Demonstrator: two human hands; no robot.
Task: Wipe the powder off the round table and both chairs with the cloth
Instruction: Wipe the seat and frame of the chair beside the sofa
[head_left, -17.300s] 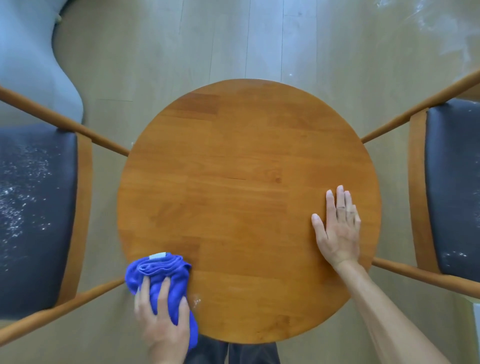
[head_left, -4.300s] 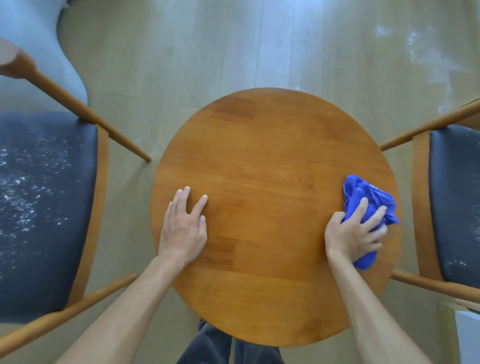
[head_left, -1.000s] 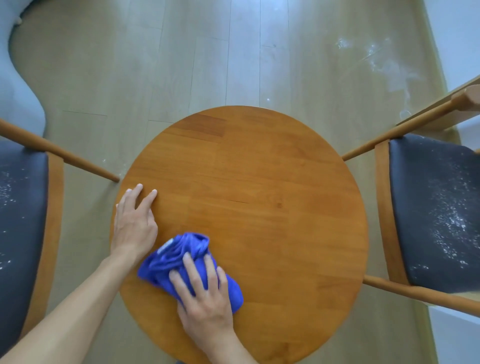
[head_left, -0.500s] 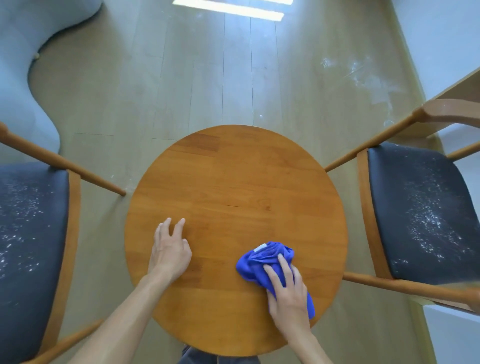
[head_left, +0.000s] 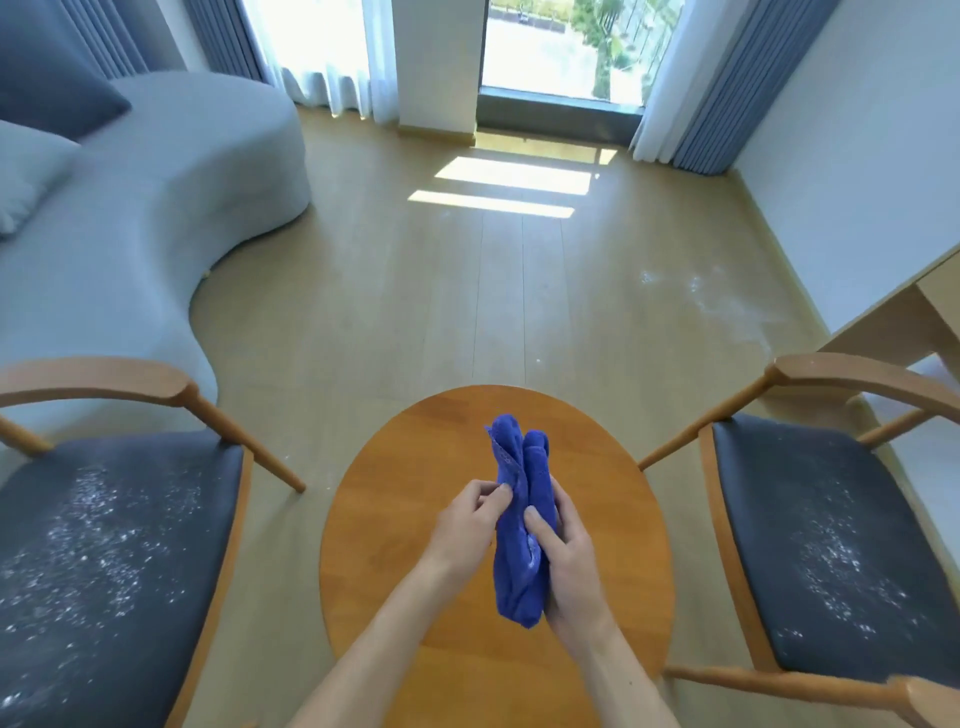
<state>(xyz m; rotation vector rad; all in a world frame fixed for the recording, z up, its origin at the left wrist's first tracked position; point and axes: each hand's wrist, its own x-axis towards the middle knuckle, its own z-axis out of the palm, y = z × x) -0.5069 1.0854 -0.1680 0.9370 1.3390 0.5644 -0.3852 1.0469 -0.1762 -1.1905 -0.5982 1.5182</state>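
Both hands hold the blue cloth (head_left: 521, 525) up above the round table (head_left: 415, 525), not touching the wood: right hand (head_left: 563, 564) wraps the lower half w/ fingers curled round it, left hand (head_left: 467, 519) pinches an edge fold near the middle. Cloth is bunched lengthwise into a loose roll, top end standing free, bottom end drooping below the right palm. Looks like soft, plush microfibre w/ a stitched hem; prob. light, limp, no stiffness, so it'll sag wherever it isn't supported. Best taken as a wad in the palm, fingers spread over the top, a clean face turned down; a pale smear on the fold by the right thumb suggests that side is already loaded w/ powder. Table top is smooth, glossy orange-brown wood, planks glued edge to edge, and no powder shows on it. Left chair (head_left: 119, 545) & right chair (head_left: 831, 545) have curved wooden arms and dark, matte, leather-like seat pads, both speckled w/ white powder, so those are still to do. Padded seats will give a bit under pressure; fine powder may cling to the grain, so firm strokes prob. needed.
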